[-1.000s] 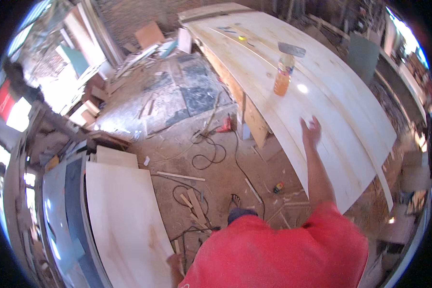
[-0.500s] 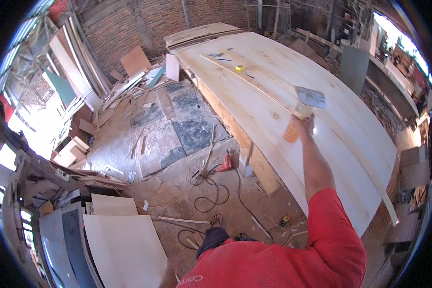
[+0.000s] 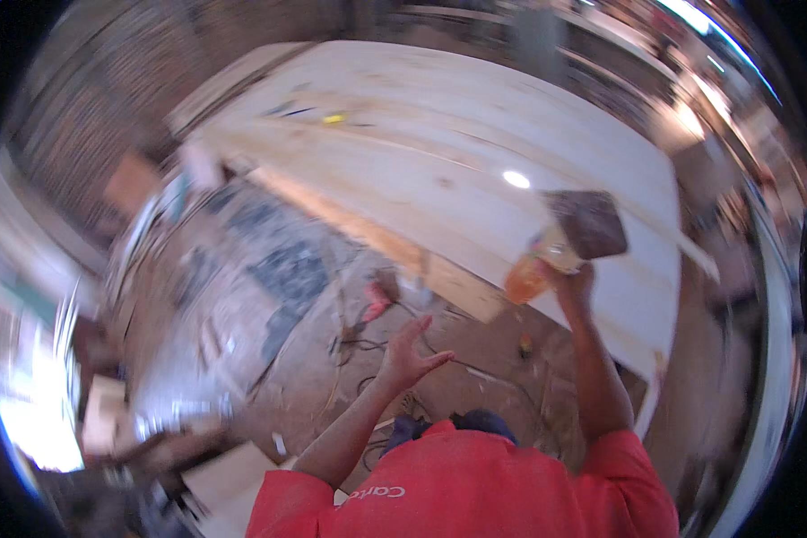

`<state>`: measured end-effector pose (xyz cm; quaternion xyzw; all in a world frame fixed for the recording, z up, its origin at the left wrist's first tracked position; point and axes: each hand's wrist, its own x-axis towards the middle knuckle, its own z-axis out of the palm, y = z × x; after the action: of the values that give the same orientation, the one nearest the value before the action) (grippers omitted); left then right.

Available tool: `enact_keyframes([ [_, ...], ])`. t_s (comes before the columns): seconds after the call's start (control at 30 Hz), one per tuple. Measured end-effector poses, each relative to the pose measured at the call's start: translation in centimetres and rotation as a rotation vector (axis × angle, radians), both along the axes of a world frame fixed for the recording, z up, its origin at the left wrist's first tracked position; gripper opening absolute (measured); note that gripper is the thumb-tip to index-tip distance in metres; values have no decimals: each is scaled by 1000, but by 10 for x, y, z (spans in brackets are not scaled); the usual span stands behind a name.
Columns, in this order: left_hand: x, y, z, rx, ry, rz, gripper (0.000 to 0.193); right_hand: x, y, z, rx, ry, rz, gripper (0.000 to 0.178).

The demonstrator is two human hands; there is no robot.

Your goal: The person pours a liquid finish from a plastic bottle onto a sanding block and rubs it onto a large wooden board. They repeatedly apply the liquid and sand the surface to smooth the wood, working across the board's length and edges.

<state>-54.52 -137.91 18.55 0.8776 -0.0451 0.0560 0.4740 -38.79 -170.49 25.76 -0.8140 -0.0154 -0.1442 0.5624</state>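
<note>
My right hand is raised and grips an orange plastic bottle together with a flat dark rectangular pad, lifted off the big pale plywood sheet. My left hand hovers open over the floor, fingers spread, holding nothing, to the left of the bottle. The picture is blurred by motion.
The plywood sheet rests on a long workbench whose wooden edge runs diagonally. A yellow object lies far up the sheet. A red tool and cables lie on the dusty floor. Wood offcuts sit at the left and lower left.
My right hand has lifted the bottle and pad off the sheet and drawn them nearer. My left hand has come up into view. The camera has swung, blurring the picture.
</note>
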Motion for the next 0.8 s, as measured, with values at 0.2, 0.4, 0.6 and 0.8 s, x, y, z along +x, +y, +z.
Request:
enact_keyframes([
  [0.2,8,-168,58,-238,-56,-569,126,-179,-48,28,-119,-36,-171,64],
  [0.4,-86,-316,35,-238,317,-953,108,-362,-137,20,-107,-116,-484,59],
  [0.6,-232,-450,7,-368,396,-1154,82,-527,-246,-31,-195,-76,-702,61],
  [0.8,-332,-565,-54,-243,201,-1284,53,-602,-345,-17,-464,120,-960,61],
])
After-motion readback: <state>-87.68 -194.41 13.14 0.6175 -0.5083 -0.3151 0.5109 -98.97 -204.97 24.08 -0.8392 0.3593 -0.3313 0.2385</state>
